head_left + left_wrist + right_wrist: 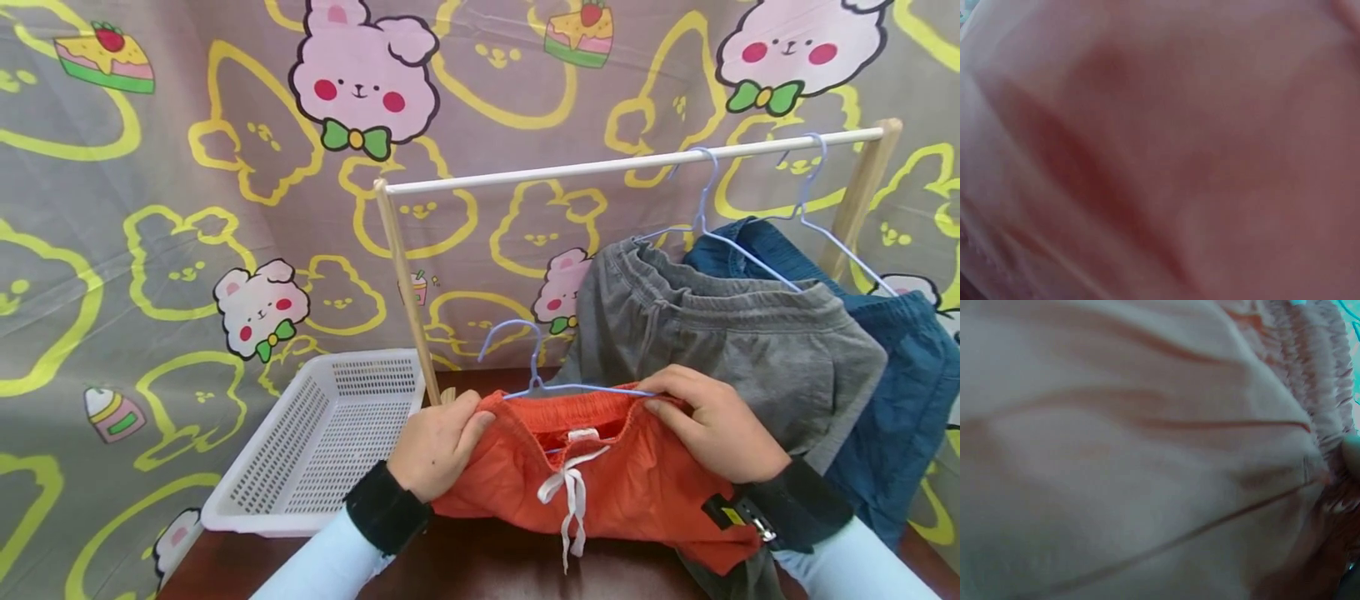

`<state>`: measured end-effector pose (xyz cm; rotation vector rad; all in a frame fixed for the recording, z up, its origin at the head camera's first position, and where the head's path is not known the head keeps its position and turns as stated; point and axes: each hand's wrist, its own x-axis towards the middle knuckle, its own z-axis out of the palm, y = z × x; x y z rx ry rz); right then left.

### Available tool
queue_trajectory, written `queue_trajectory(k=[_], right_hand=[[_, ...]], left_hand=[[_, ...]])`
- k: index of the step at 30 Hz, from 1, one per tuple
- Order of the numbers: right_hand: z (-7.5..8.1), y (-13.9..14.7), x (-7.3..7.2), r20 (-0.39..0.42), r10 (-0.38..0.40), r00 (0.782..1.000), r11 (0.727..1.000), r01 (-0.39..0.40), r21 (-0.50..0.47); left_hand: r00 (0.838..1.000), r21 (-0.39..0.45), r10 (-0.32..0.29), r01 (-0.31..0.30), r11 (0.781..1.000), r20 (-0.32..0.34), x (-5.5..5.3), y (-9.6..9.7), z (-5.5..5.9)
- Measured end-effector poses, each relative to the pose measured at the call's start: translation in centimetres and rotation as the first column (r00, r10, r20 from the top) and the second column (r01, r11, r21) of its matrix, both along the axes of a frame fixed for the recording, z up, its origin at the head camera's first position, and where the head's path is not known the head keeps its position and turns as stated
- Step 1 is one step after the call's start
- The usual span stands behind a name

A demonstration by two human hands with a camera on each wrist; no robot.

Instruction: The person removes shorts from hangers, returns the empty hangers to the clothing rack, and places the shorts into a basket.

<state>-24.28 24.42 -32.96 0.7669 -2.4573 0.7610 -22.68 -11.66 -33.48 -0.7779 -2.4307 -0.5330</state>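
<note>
Orange shorts [637,483] with a white drawstring hang between both hands in the head view. A light purple hanger [536,367] runs inside their waistband, its hook sticking up above the cloth. My left hand [435,442] grips the left end of the waistband. At the right end, my right hand [716,425] pinches the waistband near the hanger's arm. Blurred cloth of the shorts [1222,156] fills the left wrist view. Folds and the gathered waistband of the shorts [1147,462] fill most of the right wrist view, with a fingertip at the right edge.
Behind the hands stands a rack with a white rail [570,171] and wooden posts. Grey shorts [720,333] and blue shorts [892,350] hang on its right half. A white perforated basket [255,521] sits on the dark table at the left. A patterned curtain covers the back.
</note>
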Motion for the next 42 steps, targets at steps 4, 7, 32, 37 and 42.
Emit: queue_trajectory(k=[4,7,32,37,42], right_hand=[[0.0,0.5,0.1,0.032,0.008,0.999,1.0,-0.007,-0.003],[-0.1,0.9,0.1,0.072,0.004,0.997,1.0,-0.003,-0.014],[-1.9,4.2,-0.7,0.071,-0.066,0.995,0.985,0.076,-0.154],[-2.5,3.9,-0.8,0.075,-0.03,0.997,0.963,0.049,-0.267],[-3.3,3.2,-0.9,0.182,0.048,0.982,0.926,0.025,-0.376]], left_hand=[[1.0,0.048,-0.006,0.006,0.999,-0.009,-0.1,-0.3,0.3],[1.0,0.067,0.001,0.0,0.998,-0.015,-0.2,-0.6,0.4],[0.997,0.1,0.065,-0.068,0.993,0.031,-0.1,-2.8,1.3],[0.995,0.166,0.067,-0.078,0.983,0.072,-0.1,-3.0,1.4],[0.995,0.199,0.056,-0.071,0.977,0.079,-0.1,-2.9,1.8]])
